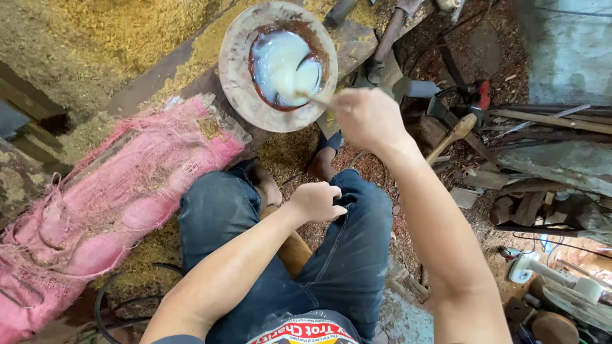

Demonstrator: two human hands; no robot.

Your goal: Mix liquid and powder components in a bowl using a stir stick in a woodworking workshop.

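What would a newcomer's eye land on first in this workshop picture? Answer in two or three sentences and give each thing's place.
First comes the round bowl of glossy white liquid at top centre, resting on a plank, with the right hand dipping a stick into it. Next is the frayed pink sack at left on sawdust. The left hand rests closed on a wooden piece between the knees.

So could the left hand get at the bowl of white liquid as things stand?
Probably yes: the left hand rests on a wooden piece between the knees, and nothing blocks the way up to the bowl; only the right hand works there.
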